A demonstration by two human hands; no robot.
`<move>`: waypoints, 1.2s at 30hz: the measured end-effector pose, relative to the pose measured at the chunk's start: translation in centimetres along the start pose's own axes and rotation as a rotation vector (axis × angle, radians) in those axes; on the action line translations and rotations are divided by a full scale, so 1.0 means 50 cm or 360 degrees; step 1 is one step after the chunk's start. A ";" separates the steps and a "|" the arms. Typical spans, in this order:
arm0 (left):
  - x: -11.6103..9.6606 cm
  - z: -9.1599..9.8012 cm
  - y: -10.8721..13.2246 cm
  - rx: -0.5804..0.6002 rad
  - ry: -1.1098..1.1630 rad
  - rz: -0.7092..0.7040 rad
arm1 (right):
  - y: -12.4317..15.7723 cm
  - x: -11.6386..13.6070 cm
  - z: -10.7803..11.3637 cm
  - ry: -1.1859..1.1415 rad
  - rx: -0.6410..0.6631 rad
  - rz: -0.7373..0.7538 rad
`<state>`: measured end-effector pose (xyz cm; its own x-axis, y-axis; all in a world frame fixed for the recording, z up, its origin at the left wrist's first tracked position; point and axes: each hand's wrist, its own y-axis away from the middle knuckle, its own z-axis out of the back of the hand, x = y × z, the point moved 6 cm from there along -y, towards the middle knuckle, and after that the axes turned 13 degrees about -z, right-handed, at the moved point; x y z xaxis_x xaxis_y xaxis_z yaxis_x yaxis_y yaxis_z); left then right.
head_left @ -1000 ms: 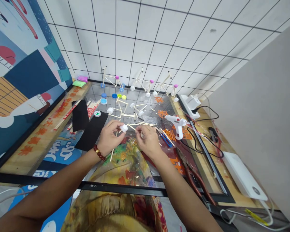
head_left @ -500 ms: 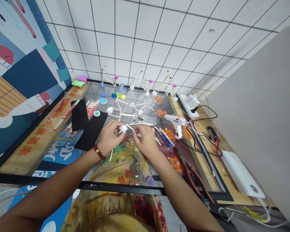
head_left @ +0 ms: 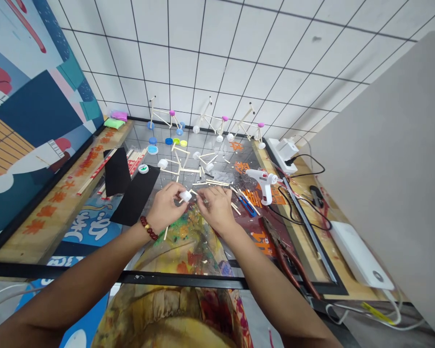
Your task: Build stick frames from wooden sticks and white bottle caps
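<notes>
Between the thumb and fingers of my left hand point(head_left: 166, 205) is a white bottle cap point(head_left: 185, 195), with a short piece of wooden stick by it. My right hand point(head_left: 216, 205) pinches a thin wooden stick point(head_left: 194, 192) whose far end meets the cap; whether the two are joined I cannot tell. Just beyond my hands lies a stick frame point(head_left: 183, 169) with white caps on it. Several loose sticks point(head_left: 217, 182) are scattered near my right fingers. A white glue gun point(head_left: 264, 182) rests to the right, beside a blue-handled cutting tool point(head_left: 247, 207).
Stick tricycle-like models point(head_left: 206, 118) with pink seats stand along the tiled wall. Coloured caps point(head_left: 169, 141) lie before them. Black sheets point(head_left: 136, 195) and packed chopsticks point(head_left: 134, 162) are at left. Red-handled pliers point(head_left: 286, 256), cables and a power strip point(head_left: 281, 154) occupy the right.
The whole view has shifted slightly. My right hand has come a little closer to the cap in my left hand, and less of the stick between them shows.
</notes>
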<state>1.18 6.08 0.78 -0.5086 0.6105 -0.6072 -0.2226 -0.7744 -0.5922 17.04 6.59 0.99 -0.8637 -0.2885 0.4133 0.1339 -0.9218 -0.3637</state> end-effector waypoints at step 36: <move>-0.020 0.001 -0.005 0.0316 -0.0498 -0.0020 | -0.009 -0.021 0.017 0.0009 0.0012 -0.0120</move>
<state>1.71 5.67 1.54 -0.7277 0.5636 -0.3909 -0.3718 -0.8031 -0.4656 18.29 7.08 1.42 -0.8743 -0.2168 0.4344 0.0721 -0.9428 -0.3255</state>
